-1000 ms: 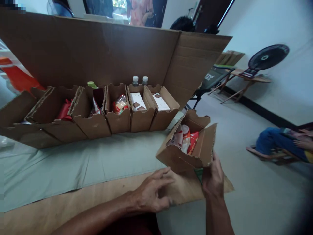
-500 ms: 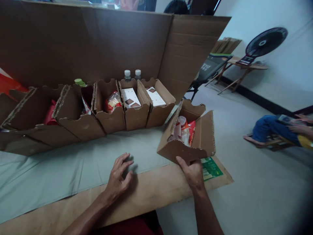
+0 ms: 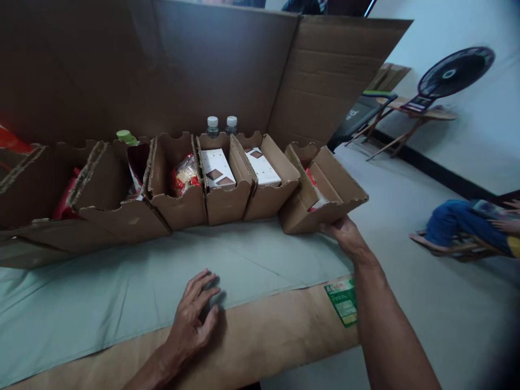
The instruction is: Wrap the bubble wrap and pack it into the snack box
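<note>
My right hand [image 3: 345, 235] grips the lower front of a cardboard bin [image 3: 323, 211] at the right end of a row of bins. The bin is tilted, and a red packet [image 3: 314, 187] shows partly inside it. Some of my right fingers are hidden beneath the bin. To its left, touching or nearly so, stands a bin [image 3: 270, 203] with a white box [image 3: 262, 168]. My left hand [image 3: 195, 311] rests near the table's front edge, fingers apart, holding nothing.
Further left, more bins hold another white box [image 3: 218, 169], a clear and red snack bag [image 3: 184, 176] and red packets. Two white-capped bottles [image 3: 212, 125] stand behind. A tall cardboard screen [image 3: 219, 65] backs the row. Beyond are a fan [image 3: 449, 73] and a seated person [image 3: 455, 225].
My right hand has moved the bin forward, away from me, to the right end of the row. My left hand has stayed near the front edge.
</note>
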The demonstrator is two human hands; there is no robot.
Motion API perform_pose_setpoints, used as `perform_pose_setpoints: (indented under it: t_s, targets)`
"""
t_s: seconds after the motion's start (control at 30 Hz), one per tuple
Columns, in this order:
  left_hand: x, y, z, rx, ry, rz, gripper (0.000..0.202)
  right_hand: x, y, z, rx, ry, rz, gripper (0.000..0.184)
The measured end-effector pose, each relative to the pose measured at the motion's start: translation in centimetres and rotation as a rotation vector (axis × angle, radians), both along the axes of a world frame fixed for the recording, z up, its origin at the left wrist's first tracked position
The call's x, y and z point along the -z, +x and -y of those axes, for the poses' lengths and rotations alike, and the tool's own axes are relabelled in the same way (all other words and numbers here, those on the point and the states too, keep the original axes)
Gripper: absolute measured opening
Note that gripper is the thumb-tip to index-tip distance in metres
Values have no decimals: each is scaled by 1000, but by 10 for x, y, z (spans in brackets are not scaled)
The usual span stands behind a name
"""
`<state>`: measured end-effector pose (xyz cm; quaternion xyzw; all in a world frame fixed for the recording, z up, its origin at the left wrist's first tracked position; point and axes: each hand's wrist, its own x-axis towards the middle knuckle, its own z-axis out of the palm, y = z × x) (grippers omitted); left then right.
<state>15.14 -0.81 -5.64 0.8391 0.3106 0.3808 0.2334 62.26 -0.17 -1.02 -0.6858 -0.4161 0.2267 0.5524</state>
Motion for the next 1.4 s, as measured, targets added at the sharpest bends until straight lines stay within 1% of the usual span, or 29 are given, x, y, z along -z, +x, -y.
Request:
perform_pose_setpoints:
  t_s: [0.17,0.23,0.33,0.47,0.6,0.67,0.73,0.77,0.83,0.87,0.9,0.93,0.97,1.03,1.07,1.1,1.13,1.2,1.23,1.27,1.3,1.33,1.4]
  targets:
    - [1,1,2,-17,-31,-23,29,-6,12,-37,-100,-1,-2,75]
    - [1,1,2,-18,-30,-28,29,-7,13,-44,-123,-1,3,75]
    - [2,1,2,-19,-24,-23,29,-7,14,-46,-135,-13,14,72]
    - [3,1,2,-11,-33,-25,31,-8,11,-46,-123,-28,30,69]
    - [2,1,1,-6,-27,-29,30,-7,5,-60,-89,-20,51,68]
    - [1,1,1,-16,-23,-34,30,-8,1,-63,-55,-11,74,65]
    - [1,1,1,-19,-28,-34,29,-13,-4,-57,10,3,113,57]
    - [1,1,2,-17,-37,-32,30,-17,-8,-50,61,17,136,53]
    - [2,1,2,-15,-59,-27,30,-32,-23,-33,193,66,218,41]
    - [3,1,3,-17,-72,-25,31,-42,-35,-24,238,91,280,36]
    - [4,1,3,-20,-82,-22,31,-52,-49,-18,255,111,357,33]
    - [4,1,3,-24,-91,-19,31,-63,-66,-16,212,113,437,33]
    - [5,1,3,-26,-98,-17,30,-72,-83,-17,126,99,508,37]
    - [5,1,2,-23,-104,-14,30,-88,-116,-32,-66,18,623,50]
    - [5,1,2,-20,-103,-11,29,-93,-129,-43,-127,-44,680,56]
    - [5,2,1,-16,-98,-8,29,-97,-139,-54,-151,-115,739,58]
    - [5,2,1,-16,-92,-2,29,-99,-146,-64,-142,-182,796,53]
    - [6,3,0,-20,-76,22,28,-101,-153,-76,-85,-259,890,33]
    - [6,3,0,-22,-67,36,28,-100,-155,-75,-59,-257,920,24]
    - [7,3,-1,-26,-60,49,27,-100,-155,-68,-47,-234,937,20]
    - [7,3,-1,-30,-53,60,28,-99,-155,-56,-46,-203,944,18]
    - [6,3,0,-33,-50,66,28,-98,-155,-39,-53,-177,940,16]
    - [4,0,2,-38,-47,71,28,-95,-155,7,-72,-150,907,16]
